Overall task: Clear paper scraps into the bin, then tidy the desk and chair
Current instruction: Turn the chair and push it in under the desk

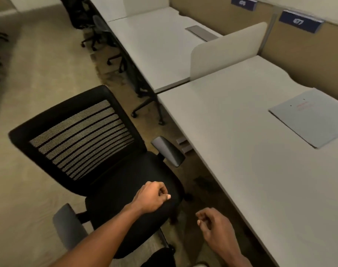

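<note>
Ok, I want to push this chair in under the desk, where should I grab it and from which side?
Grip the top rim of the mesh backrest from behind, the side away from the desk. The chair sits angled and pulled out, so the seat edge offers little purchase, while the rim gives leverage to turn it square and roll it in.

Beige divider panel [227,52], blue number sign [300,23] (digits blurred), neighbouring desk [160,47], beige carpet [41,70]

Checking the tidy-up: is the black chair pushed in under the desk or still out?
Out. The black chair stands clear of the desk, turned sideways, floor showing between them. The left hand is over its seat.
</note>
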A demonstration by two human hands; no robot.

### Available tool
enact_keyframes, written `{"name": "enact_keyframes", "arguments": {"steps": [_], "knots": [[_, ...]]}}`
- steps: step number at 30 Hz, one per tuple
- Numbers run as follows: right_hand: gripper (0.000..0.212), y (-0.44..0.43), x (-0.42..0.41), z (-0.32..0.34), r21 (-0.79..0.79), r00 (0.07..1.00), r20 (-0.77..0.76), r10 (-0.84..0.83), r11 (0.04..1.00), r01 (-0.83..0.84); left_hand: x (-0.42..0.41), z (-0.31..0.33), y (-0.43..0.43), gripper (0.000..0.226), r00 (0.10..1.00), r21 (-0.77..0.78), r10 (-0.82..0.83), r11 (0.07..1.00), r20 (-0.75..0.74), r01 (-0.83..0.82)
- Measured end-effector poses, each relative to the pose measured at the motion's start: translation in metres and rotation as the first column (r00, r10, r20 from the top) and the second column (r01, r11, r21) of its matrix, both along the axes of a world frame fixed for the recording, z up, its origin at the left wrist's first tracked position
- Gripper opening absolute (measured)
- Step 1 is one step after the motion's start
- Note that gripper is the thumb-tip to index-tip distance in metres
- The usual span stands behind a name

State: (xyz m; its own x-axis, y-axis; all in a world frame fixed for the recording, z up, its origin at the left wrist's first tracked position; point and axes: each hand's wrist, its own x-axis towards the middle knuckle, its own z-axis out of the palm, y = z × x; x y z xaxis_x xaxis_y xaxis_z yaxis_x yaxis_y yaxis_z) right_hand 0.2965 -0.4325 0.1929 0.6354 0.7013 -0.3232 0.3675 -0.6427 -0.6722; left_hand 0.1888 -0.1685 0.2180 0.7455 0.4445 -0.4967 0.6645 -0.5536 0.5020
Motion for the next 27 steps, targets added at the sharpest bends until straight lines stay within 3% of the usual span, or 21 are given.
{"name": "enact_keyframes", "arguments": {"steps": [9, 14, 18, 22, 24, 27], "knots": [[0.020, 0.088, -0.092, -0.012, -0.056, 0.978, 0.014, 0.206, 0.977, -0.205, -0.093, 0.038, 0.132, 0.015, 0.981, 0.226, 0.185, 0.955, 0.057, -0.194], [0.022, 0.159, -0.145, -0.020, -0.022, 0.991, 0.058, 0.118, 0.993, -0.117, -0.148, 0.063, 0.226, 0.017, 0.993, 0.441, 0.070, 0.891, 0.090, -0.103], [0.027, 0.214, -0.191, -0.032, -0.021, 0.997, 0.057, 0.058, 0.998, -0.057, -0.190, 0.078, 0.297, 0.038, 0.997, 0.718, -0.068, 0.696, 0.030, 0.026], [0.034, 0.262, -0.243, -0.050, -0.072, 0.999, 0.016, 0.036, 0.997, -0.035, -0.228, 0.093, 0.362, 0.067, 0.993, 0.858, -0.095, 0.514, 0.063, -0.005], [0.036, 0.280, -0.265, -0.058, -0.101, 1.000, -0.020, 0.018, 0.995, -0.020, -0.242, 0.097, 0.389, 0.087, 0.998, 0.859, -0.021, 0.512, 0.052, -0.034], [0.041, 0.302, -0.297, -0.073, -0.140, 0.999, -0.053, 0.008, 0.990, -0.016, -0.265, 0.096, 0.421, 0.108, 0.989, 0.796, 0.143, 0.594, 0.039, -0.117]]}}
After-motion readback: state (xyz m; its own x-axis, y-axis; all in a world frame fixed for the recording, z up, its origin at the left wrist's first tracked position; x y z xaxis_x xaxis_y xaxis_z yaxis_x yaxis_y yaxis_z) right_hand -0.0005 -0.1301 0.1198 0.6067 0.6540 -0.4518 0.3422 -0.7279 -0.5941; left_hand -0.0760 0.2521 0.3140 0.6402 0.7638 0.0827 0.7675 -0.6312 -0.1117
